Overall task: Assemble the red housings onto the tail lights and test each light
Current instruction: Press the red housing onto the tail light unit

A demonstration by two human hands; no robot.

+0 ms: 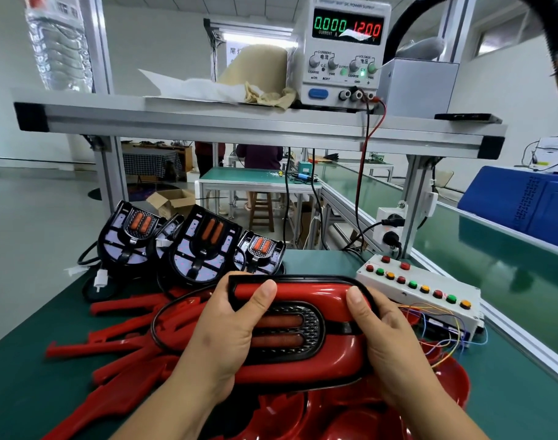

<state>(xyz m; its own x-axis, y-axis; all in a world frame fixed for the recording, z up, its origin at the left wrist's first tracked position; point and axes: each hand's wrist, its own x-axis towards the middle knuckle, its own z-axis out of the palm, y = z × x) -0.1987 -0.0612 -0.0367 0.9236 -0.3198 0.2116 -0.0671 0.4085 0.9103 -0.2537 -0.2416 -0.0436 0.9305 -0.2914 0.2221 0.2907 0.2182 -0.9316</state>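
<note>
I hold a tail light with a red housing (306,292) fitted over it, lying sideways above the green bench. My left hand (222,338) grips its left end, thumb on the red top. My right hand (387,344) grips the right end, thumb on the black rim. Its dark centre insert (290,331) with two orange bars faces me. Three bare tail lights lean behind: one at the left (128,239), one in the middle (203,249), one smaller on the right (260,252). Loose red housings (119,341) lie under and left of my hands.
A white test box with coloured buttons (420,289) and loose wires sits at the right. The power supply (345,52) on the aluminium shelf (239,122) reads 0.000 and 12.00. A wall socket (388,230) hangs on the frame post. A conveyor (509,262) runs along the right.
</note>
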